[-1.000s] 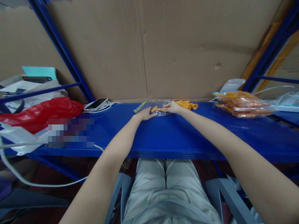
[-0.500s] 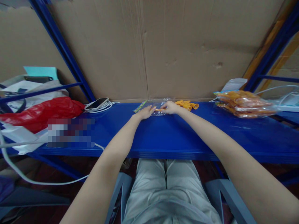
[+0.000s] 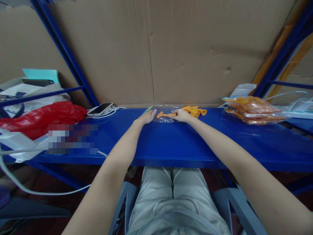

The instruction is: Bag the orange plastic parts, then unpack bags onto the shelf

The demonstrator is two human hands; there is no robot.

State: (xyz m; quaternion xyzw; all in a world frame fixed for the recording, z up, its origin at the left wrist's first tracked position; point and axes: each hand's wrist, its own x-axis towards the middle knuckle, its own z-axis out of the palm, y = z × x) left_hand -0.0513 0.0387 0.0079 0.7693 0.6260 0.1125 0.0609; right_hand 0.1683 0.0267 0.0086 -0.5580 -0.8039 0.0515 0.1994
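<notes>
A clear plastic bag lies flat on the blue tabletop, its coloured strip at the left end. My left hand rests on that end, fingers stretched out and thumb spread apart. On the bag, an orange plastic piece lies lengthwise, with a short crosswise bit at its left tip. My right hand is closed on the piece's right end, and the fingers partly hide it. Just beyond the right hand sits a pile of orange pieces, some with round, hollow ends.
At the right stand filled bags of orange pieces. A phone with a coiled white cable, a red plastic bag and a white box are at the left. Cardboard backs the blue table; blue posts frame both sides.
My left hand has shifted slightly left, away from the right hand. More of the orange piece now shows between them. My right hand stays closed at about the same place.
</notes>
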